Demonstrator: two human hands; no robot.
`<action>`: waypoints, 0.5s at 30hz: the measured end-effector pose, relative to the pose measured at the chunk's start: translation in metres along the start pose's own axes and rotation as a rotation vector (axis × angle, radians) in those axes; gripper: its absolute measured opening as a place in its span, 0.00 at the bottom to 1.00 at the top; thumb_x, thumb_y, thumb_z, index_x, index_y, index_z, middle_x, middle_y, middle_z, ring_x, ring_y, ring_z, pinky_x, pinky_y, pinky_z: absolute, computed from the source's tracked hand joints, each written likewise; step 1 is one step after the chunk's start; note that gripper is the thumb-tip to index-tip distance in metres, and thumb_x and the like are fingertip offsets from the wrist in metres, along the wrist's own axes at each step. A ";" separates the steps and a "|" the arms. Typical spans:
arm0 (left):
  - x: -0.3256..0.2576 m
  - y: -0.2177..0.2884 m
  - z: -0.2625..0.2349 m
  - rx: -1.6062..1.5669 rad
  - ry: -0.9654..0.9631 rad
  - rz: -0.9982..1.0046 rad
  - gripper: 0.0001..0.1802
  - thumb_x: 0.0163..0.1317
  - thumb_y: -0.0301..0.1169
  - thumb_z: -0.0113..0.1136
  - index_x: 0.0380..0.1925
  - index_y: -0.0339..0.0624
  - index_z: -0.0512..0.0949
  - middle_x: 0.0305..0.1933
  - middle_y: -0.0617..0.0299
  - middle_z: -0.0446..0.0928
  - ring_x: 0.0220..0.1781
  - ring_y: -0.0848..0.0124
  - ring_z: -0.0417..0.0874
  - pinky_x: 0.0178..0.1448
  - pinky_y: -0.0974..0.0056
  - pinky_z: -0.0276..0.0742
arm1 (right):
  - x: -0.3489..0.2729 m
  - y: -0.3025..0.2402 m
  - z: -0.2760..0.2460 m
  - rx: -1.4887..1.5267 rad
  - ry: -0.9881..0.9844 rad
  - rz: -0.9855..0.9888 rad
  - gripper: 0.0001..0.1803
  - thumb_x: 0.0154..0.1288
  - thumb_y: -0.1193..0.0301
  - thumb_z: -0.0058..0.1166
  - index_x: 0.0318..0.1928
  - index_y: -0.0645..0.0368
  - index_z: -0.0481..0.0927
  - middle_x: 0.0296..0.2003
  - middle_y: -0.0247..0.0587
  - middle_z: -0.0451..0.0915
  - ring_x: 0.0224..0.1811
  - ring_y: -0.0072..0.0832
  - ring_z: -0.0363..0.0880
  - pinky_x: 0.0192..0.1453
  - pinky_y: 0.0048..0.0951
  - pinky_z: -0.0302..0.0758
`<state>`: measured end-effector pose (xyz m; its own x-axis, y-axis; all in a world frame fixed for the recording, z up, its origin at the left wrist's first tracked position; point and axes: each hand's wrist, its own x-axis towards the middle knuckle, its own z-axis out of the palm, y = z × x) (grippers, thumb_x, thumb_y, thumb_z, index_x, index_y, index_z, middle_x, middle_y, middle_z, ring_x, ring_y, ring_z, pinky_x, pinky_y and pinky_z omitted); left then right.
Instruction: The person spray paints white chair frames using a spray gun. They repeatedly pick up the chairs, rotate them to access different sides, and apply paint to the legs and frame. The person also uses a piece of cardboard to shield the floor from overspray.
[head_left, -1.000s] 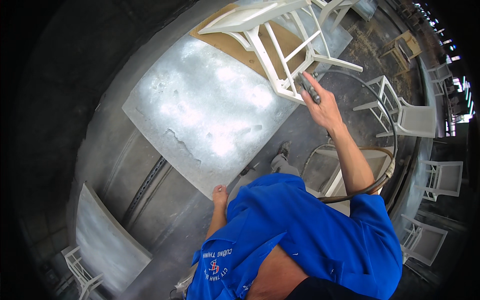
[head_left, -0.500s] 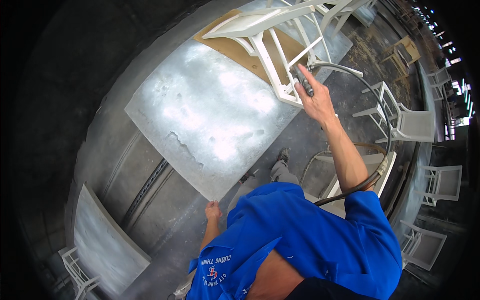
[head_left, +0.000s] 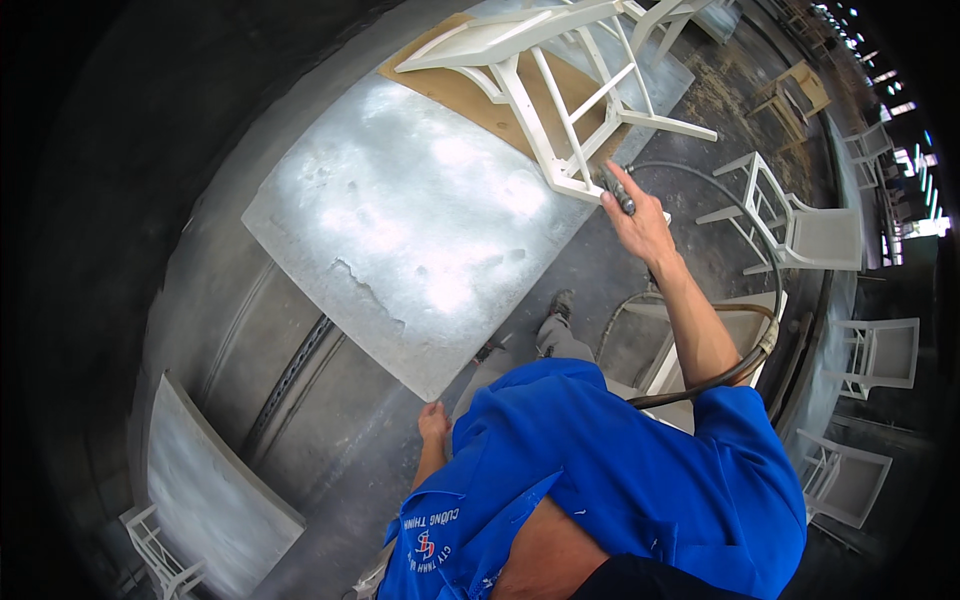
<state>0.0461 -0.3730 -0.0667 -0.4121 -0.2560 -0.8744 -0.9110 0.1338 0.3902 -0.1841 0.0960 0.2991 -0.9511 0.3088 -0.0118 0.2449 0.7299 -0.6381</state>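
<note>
Dusty grey concrete floor fills the head view, dim toward the left rim and strewn with debris in the upper right. On it, across the upper middle of the frame, lies a large pale metal sheet, blotched white with powdery overspray, its near corner pointing toward the person. At the sheet's far end a brown board shows under a white chair, which is tipped on its side with legs and rungs pointing right; its paint looks even and matte.

Right hand, in the upper right centre, reaches out on a bare arm, its fingers wrapped tightly round a small dark spray tool whose tip sits just beside the chair's lower leg. A dark hose curves from behind the blue-shirted shoulder up round toward the tool.

Left hand, lower centre, hangs by the hip near the sheet's corner, fingers loosely curled and holding nothing.

More white chairs stand along the right rim, and a grey panel leans at lower left.
</note>
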 end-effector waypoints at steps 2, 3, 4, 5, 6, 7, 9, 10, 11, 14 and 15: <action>0.001 -0.001 -0.004 -0.007 0.007 -0.014 0.23 0.74 0.40 0.63 0.63 0.42 0.75 0.33 0.56 0.79 0.25 0.69 0.77 0.27 0.59 0.78 | -0.014 0.013 0.003 -0.006 -0.015 0.040 0.31 0.75 0.59 0.57 0.75 0.47 0.70 0.60 0.65 0.80 0.67 0.59 0.77 0.70 0.44 0.73; 0.003 -0.002 -0.007 -0.006 0.006 -0.016 0.23 0.74 0.40 0.63 0.63 0.42 0.75 0.33 0.56 0.79 0.25 0.69 0.77 0.27 0.59 0.78 | -0.020 0.017 0.004 -0.007 -0.023 0.059 0.31 0.75 0.59 0.56 0.75 0.47 0.70 0.60 0.66 0.80 0.67 0.59 0.76 0.70 0.45 0.73; 0.005 -0.002 -0.009 -0.007 0.006 -0.017 0.23 0.74 0.40 0.63 0.63 0.42 0.75 0.33 0.56 0.79 0.25 0.69 0.77 0.27 0.59 0.78 | -0.025 0.021 0.006 -0.023 -0.031 0.075 0.31 0.75 0.59 0.56 0.75 0.47 0.70 0.61 0.66 0.80 0.67 0.59 0.76 0.70 0.45 0.73; 0.008 -0.002 -0.012 -0.007 0.006 -0.017 0.23 0.74 0.40 0.63 0.63 0.42 0.74 0.33 0.56 0.79 0.24 0.69 0.77 0.27 0.59 0.78 | -0.028 0.024 0.007 -0.039 -0.039 0.090 0.31 0.75 0.59 0.56 0.75 0.47 0.70 0.61 0.65 0.80 0.67 0.59 0.76 0.70 0.45 0.72; 0.011 -0.002 -0.015 -0.004 -0.001 -0.008 0.23 0.74 0.40 0.63 0.63 0.41 0.74 0.33 0.56 0.79 0.24 0.69 0.77 0.26 0.59 0.78 | -0.030 0.025 0.008 -0.054 -0.046 0.110 0.31 0.75 0.59 0.56 0.75 0.47 0.70 0.61 0.65 0.80 0.67 0.59 0.76 0.71 0.45 0.72; 0.014 -0.002 -0.018 0.000 -0.008 0.002 0.23 0.74 0.40 0.63 0.63 0.41 0.74 0.33 0.56 0.79 0.24 0.69 0.77 0.26 0.60 0.78 | -0.031 0.025 0.008 -0.058 -0.044 0.123 0.30 0.75 0.59 0.56 0.75 0.47 0.70 0.61 0.65 0.80 0.67 0.59 0.76 0.71 0.45 0.72; 0.018 0.000 -0.024 0.013 -0.014 0.023 0.23 0.74 0.40 0.63 0.63 0.40 0.74 0.33 0.55 0.79 0.24 0.69 0.78 0.26 0.60 0.78 | -0.030 0.021 0.008 -0.061 -0.040 0.159 0.30 0.75 0.60 0.57 0.75 0.47 0.70 0.62 0.65 0.79 0.67 0.58 0.76 0.71 0.45 0.72; 0.020 0.002 -0.026 0.020 -0.015 0.037 0.23 0.74 0.40 0.63 0.62 0.39 0.74 0.33 0.55 0.79 0.24 0.69 0.78 0.26 0.60 0.78 | -0.029 0.017 0.005 -0.062 0.004 0.112 0.30 0.75 0.61 0.57 0.75 0.47 0.70 0.61 0.64 0.80 0.67 0.57 0.76 0.71 0.45 0.72; 0.022 0.004 -0.027 0.003 -0.017 0.009 0.24 0.73 0.40 0.63 0.62 0.38 0.74 0.33 0.55 0.79 0.24 0.69 0.78 0.26 0.60 0.78 | -0.028 0.011 0.002 -0.062 0.050 0.065 0.30 0.75 0.61 0.57 0.74 0.47 0.71 0.61 0.64 0.80 0.67 0.57 0.77 0.71 0.45 0.72; 0.022 0.011 -0.030 0.021 -0.021 0.038 0.24 0.73 0.40 0.63 0.61 0.37 0.74 0.32 0.55 0.80 0.24 0.69 0.78 0.25 0.59 0.78 | -0.023 -0.011 -0.017 -0.040 0.200 -0.097 0.30 0.74 0.63 0.58 0.74 0.48 0.71 0.62 0.62 0.80 0.67 0.54 0.77 0.71 0.44 0.73; 0.022 0.014 -0.030 0.048 -0.013 0.092 0.24 0.73 0.40 0.63 0.61 0.37 0.75 0.32 0.55 0.80 0.24 0.69 0.78 0.25 0.60 0.78 | -0.021 -0.020 -0.026 -0.032 0.254 -0.150 0.30 0.74 0.64 0.58 0.74 0.48 0.71 0.62 0.61 0.80 0.68 0.53 0.78 0.71 0.43 0.73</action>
<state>0.0243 -0.4055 -0.0717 -0.4931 -0.2283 -0.8395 -0.8675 0.2018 0.4546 -0.1639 0.0911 0.3320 -0.9004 0.3359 0.2763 0.1148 0.7963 -0.5939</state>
